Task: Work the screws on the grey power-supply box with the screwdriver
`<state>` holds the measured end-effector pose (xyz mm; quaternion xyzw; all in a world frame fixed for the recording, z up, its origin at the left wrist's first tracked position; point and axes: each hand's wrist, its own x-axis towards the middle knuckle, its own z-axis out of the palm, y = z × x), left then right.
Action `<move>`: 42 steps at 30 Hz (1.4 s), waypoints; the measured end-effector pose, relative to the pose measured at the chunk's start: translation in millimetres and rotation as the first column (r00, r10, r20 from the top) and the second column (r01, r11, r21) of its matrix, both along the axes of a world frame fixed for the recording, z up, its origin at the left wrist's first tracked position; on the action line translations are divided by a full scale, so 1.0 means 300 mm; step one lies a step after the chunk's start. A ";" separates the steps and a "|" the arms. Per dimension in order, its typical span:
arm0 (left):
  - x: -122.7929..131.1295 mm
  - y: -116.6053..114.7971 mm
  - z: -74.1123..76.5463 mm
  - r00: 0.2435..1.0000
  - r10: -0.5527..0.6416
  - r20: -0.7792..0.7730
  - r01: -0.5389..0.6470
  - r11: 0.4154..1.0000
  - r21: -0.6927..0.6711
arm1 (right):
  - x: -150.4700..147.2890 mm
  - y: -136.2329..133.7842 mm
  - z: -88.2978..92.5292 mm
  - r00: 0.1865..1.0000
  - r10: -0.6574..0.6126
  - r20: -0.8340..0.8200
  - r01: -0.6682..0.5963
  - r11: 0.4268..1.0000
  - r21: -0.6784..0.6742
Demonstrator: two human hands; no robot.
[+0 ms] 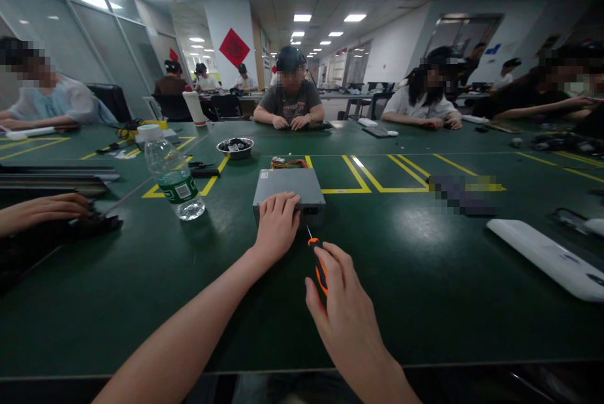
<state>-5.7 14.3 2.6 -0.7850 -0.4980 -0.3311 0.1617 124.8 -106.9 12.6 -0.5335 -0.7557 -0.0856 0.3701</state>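
Grey metal makes up the boxy unit standing on the green bench, around the middle of its width and well in from the near edge. From where I stand, the person's left arm slants in across that near edge, and the left hand lies over the box's near top edge, wrist bent, fingers together on the lid. Whether it grips or merely leans there I cannot tell. The right hand comes in lower, palm turned inward and fingers curved, wrapped loosely about an orange-and-black screwdriver. Its thin shaft points up at the box's near face, just below the dark socket; I can't make out whether the tip touches.

Between the box and the bench's near edge, only the forearms cross the green surface. Rightward there's wide bare room, as far as a long white object by the right end. The left side is tighter: a clear bottle stands there, with a neighbour's hand past it. Behind the box are coloured wires, yellow tape lines and, towards the far edge, a metal bowl.
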 end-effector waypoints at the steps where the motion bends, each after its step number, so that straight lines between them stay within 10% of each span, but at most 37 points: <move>1: 0.001 0.000 0.001 1.000 0.004 0.000 -0.004 1.000 -0.001 | -0.004 0.000 -0.003 1.000 0.009 0.002 -0.009 1.000 0.022; 20: 0.004 -0.007 0.007 1.000 0.010 0.011 -0.010 1.000 -0.011 | -0.021 0.001 -0.033 0.994 -0.004 0.111 -0.004 0.998 0.070; 42: -0.003 0.002 -0.002 1.000 0.005 0.008 -0.005 1.000 -0.001 | 0.116 -0.015 -0.080 0.974 0.094 -0.207 -0.080 0.994 0.075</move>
